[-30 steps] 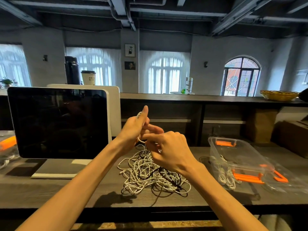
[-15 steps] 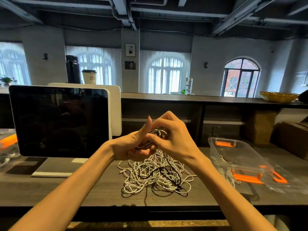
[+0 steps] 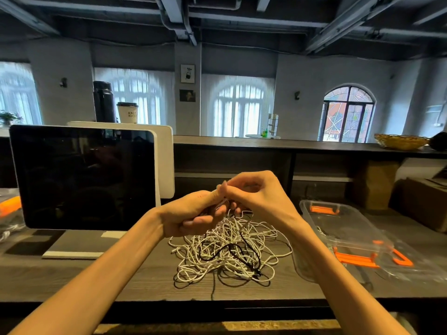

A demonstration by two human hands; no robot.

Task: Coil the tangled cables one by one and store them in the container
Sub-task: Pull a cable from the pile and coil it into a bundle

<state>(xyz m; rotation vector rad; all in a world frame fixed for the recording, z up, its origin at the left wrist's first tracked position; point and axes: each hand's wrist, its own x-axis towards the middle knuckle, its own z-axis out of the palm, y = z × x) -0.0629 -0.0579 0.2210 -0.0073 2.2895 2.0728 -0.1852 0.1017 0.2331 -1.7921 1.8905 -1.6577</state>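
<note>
- Cable pile (image 3: 227, 252): white leads with one black lead through them, on the bench (image 3: 121, 274) directly below both hands.
- Left hand (image 3: 193, 213): fingers curled round a small white coil (image 3: 223, 204), gripping it.
- Right hand (image 3: 256, 194): pinching the strand at the coil's top.
- Risk: the strand runs down into the pile; further winding could drag neighbouring loops up or tighten a knot.
- Risk: a loosened grip lets the coil spring apart.
- Clear container (image 3: 343, 228), orange latches, lies right of the right hand.
</note>
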